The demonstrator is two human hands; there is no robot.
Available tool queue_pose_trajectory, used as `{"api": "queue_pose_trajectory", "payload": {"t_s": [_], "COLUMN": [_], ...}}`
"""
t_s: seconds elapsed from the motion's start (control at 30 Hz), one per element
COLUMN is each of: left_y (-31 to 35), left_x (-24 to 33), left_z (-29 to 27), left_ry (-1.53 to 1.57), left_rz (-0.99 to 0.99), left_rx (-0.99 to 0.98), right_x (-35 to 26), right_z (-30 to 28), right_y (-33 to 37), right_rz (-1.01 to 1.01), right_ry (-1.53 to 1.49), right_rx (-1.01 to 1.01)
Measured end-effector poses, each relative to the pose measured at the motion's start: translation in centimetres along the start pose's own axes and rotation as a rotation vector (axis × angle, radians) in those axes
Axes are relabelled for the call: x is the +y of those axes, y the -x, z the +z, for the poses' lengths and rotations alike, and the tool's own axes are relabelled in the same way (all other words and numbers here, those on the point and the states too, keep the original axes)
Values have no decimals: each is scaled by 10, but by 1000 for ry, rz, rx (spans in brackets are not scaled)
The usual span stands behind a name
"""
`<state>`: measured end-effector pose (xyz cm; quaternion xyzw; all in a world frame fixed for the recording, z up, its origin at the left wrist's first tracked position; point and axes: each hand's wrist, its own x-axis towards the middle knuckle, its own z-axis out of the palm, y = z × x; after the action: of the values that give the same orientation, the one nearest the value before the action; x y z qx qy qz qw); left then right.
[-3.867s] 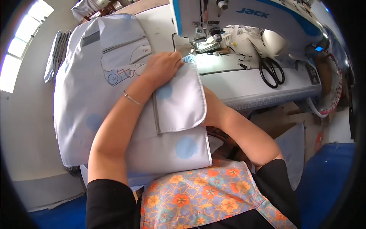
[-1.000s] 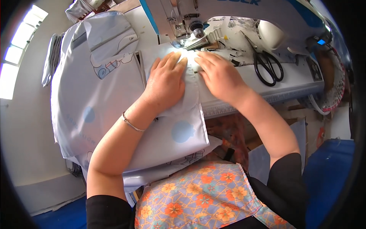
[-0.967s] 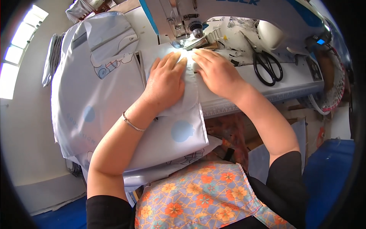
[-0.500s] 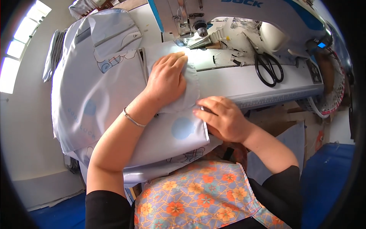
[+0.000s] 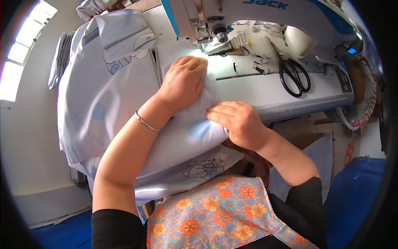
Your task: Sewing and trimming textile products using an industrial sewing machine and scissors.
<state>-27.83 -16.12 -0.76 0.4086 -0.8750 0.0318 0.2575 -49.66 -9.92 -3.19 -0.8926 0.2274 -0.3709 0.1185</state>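
Note:
A large pale lilac fabric piece point(image 5: 120, 103), with printed cartoon figures and blue dots, spreads over the sewing table and hangs down its front edge. My left hand point(image 5: 182, 81) bears on its gathered edge just before the needle area of the sewing machine point(image 5: 207, 29). Its fingers are bent and held together on the cloth; the fingertips are washed out by the lamp light. My right hand point(image 5: 238, 122) pinches the near right edge of the fabric, above a blue dot, with the thumb hidden beneath.
Black-handled scissors point(image 5: 293, 76) lie on the machine bed, among thread scraps and small tools point(image 5: 232, 50). A ruler strip point(image 5: 298, 111) runs along the table's front edge. A pink-rimmed mesh basket point(image 5: 360, 99) stands at the right. Folded cloth point(image 5: 62, 58) hangs at the far left.
My right hand has moved slightly up and left, folding the fabric edge inward over part of the blue dot. More of the printed cartoon below shows. My left hand stays nearly in place.

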Motion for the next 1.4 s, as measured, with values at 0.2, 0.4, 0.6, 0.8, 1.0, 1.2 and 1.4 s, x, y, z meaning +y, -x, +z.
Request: {"api": "queue_pose_trajectory", "payload": {"t_s": [0.2, 0.4, 0.6, 0.8, 1.0, 1.2, 1.4], "left_y": [21, 20, 11, 7, 6, 4, -8], "left_x": [23, -16, -11, -4, -11, -14, -21], "left_z": [-13, -16, -22, -13, -7, -8, -14], "left_ry": [15, -52, 30, -1, 70, -177, -157], "left_rz": [-54, 59, 102, -10, -132, -98, 38], "left_rx": [-89, -172, -211, -209, -150, -60, -168], "right_x": [14, 32, 35, 31, 40, 34, 30], "right_z": [-4, -1, 0, -7, -3, -8, -6], "right_y": [-11, -27, -30, -22, -29, -25, -21], "right_rz": [50, 49, 40, -36, -41, -75, -86], "right_ry": [16, 2, 89, 158, 171, 157, 171], "right_rx": [-26, -26, -37, -116, -132, -174, -182]}}
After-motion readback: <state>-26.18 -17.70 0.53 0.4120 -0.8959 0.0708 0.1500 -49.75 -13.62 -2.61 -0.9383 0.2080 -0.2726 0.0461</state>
